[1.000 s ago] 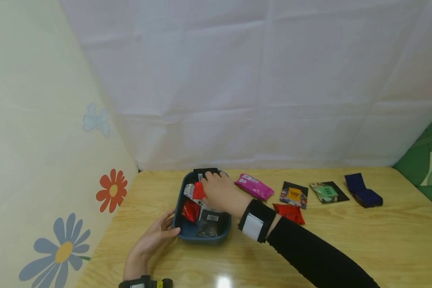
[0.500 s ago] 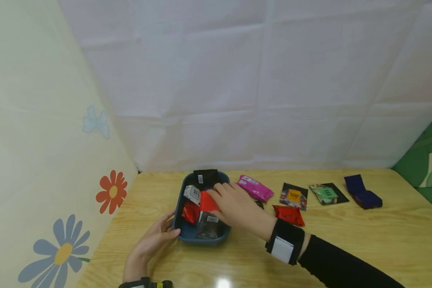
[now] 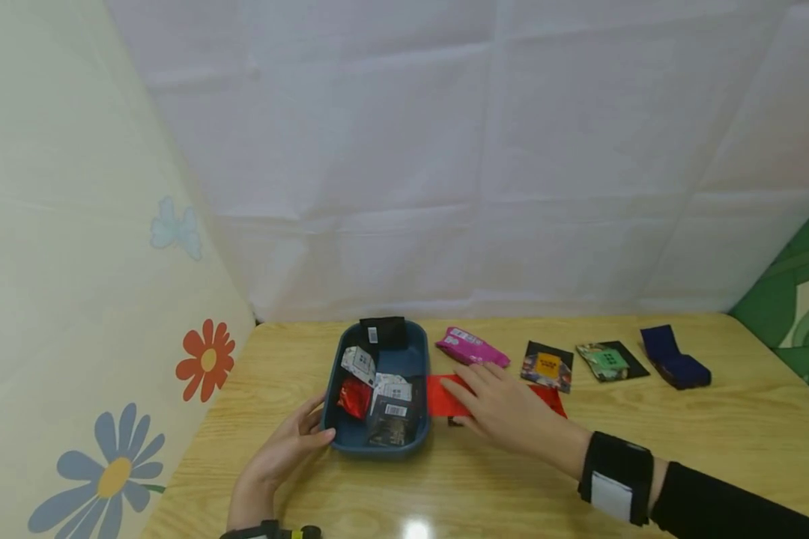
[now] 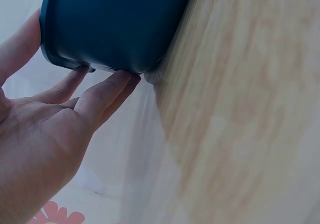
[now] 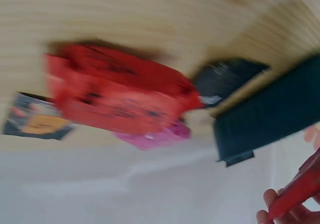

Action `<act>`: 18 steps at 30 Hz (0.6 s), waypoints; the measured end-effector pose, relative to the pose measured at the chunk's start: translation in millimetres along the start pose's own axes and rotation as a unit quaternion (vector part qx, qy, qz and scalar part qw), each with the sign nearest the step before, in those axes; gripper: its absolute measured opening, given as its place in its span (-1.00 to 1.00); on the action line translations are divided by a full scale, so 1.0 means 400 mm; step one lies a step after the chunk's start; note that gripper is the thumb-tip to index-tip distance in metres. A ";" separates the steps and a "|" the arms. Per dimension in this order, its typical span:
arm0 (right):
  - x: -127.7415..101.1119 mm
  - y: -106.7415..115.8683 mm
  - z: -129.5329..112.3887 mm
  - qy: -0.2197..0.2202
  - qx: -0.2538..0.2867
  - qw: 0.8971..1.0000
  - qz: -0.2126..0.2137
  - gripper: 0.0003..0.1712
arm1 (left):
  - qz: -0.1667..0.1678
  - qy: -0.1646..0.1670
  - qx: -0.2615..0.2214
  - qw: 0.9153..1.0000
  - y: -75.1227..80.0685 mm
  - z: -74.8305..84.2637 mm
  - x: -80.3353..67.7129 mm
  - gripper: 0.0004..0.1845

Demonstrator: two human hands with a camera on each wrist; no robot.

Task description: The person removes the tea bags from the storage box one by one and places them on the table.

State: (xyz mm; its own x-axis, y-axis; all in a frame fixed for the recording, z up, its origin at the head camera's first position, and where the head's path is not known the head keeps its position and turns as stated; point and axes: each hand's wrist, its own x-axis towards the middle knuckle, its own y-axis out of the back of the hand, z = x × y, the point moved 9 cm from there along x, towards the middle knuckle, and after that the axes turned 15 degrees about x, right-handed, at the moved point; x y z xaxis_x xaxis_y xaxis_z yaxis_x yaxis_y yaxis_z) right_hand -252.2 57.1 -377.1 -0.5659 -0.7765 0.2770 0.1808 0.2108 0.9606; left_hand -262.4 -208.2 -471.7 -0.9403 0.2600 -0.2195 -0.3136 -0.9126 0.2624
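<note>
My left hand holds the near-left corner of a dark blue plastic bin, thumb at the rim and fingers against the outer wall. In the left wrist view, the fingertips press the wall of the bin. My right hand pinches a flat red packet just right of the bin. That red packet also shows between the fingers in the right wrist view. Inside the bin lie a black packet, two whitish packets, a shiny red packet and a dark packet with a barcode.
Right of the bin lie a pink packet, a black packet with an orange label, one with a green label and a folded navy packet. A red packet and a black packet lie near my right hand.
My right hand has lifted the red packet out of the bin and moved right with it, over the table. The left hand stays at the bin's corner.
</note>
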 end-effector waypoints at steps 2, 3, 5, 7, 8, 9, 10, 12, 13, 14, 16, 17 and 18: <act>-0.028 -0.003 0.013 -0.003 -0.006 1.000 -0.011 -0.32 | 0.000 -0.002 0.000 1.000 -0.001 0.003 -0.003 -0.20; -0.041 -0.005 0.020 -0.004 -0.007 1.000 -0.014 -0.33 | 0.002 0.000 0.001 1.000 0.000 0.003 -0.004 -0.20; -0.066 -0.009 0.032 -0.002 -0.015 1.000 -0.015 -0.34 | 0.005 0.005 0.003 1.000 0.001 0.002 -0.006 -0.20; -0.087 -0.011 0.041 0.001 -0.014 1.000 -0.008 -0.34 | 0.008 0.011 0.004 1.000 0.002 0.000 -0.007 -0.19; -0.097 -0.012 0.046 0.002 -0.016 1.000 -0.005 -0.33 | 0.009 0.014 0.004 1.000 0.002 -0.002 -0.007 -0.19; -0.106 -0.013 0.050 0.003 -0.016 1.000 -0.002 -0.33 | 0.010 0.017 0.005 1.000 0.003 -0.003 -0.007 -0.19; -0.114 -0.012 0.054 0.004 -0.017 1.000 0.001 -0.33 | 0.011 0.020 0.005 1.000 0.003 -0.005 -0.007 -0.19; -0.130 -0.012 0.063 -0.001 -0.014 1.000 0.000 -0.33 | 0.011 0.023 0.004 1.000 0.004 -0.008 -0.005 -0.19; -0.137 -0.012 0.068 -0.004 -0.012 1.000 -0.002 -0.33 | 0.011 0.023 0.004 1.000 0.004 -0.009 -0.004 -0.19; -0.145 -0.011 0.073 -0.009 -0.009 1.000 -0.005 -0.34 | 0.012 0.023 0.005 1.000 0.005 -0.010 -0.004 -0.18; -0.159 -0.010 0.083 -0.017 -0.006 1.000 -0.011 -0.35 | 0.010 0.021 0.005 1.000 0.004 -0.011 -0.002 -0.18; -0.167 -0.010 0.087 -0.020 -0.005 1.000 -0.012 -0.36 | 0.009 0.020 0.005 1.000 0.004 -0.012 -0.002 -0.18; -0.174 -0.008 0.089 -0.019 -0.002 1.000 -0.011 -0.36 | 0.008 0.019 0.005 1.000 0.003 -0.012 -0.002 -0.18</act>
State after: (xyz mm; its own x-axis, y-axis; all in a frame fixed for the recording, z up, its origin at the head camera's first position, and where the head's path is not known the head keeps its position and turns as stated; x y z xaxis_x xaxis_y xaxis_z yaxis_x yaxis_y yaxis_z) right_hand -242.1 131.9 -398.9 -0.5998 -0.7580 0.2562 0.1715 0.1910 0.9665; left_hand -261.6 -211.0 -475.6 -0.9396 0.2329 -0.2509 -0.3001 -0.9131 0.2761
